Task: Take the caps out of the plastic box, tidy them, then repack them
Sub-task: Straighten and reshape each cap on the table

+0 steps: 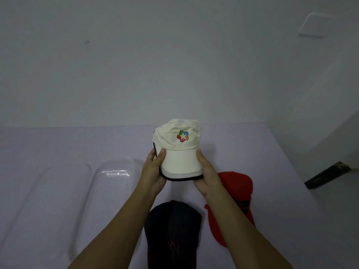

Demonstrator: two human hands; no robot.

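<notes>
The left hand (154,171) gripped the left edge of a cream cap (178,136), thumb on top of the brim and fingers curled beneath, while the right hand (206,171) clasped the right edge in the same way. Between them the cap was held up above the table (262,152), crown pointing away from the person, with a small many-coloured badge on its front. Under its brim showed a second cap (180,174), white with a dark trim, nested below and caught in the same two-handed hold; little more than its brim could be seen. A dark blue cap (172,226) lay on the table near the person, between the two forearms, with a faint red stitched mark on it. A red cap (237,185) lay just to its right, partly hidden by the right forearm. To the left of the left wrist sat a clear plastic tray (116,171), and a second clear tray (48,191) lay beside it further left. Which of these was the box and which the lid could not be told. No cap lay in either one.
</notes>
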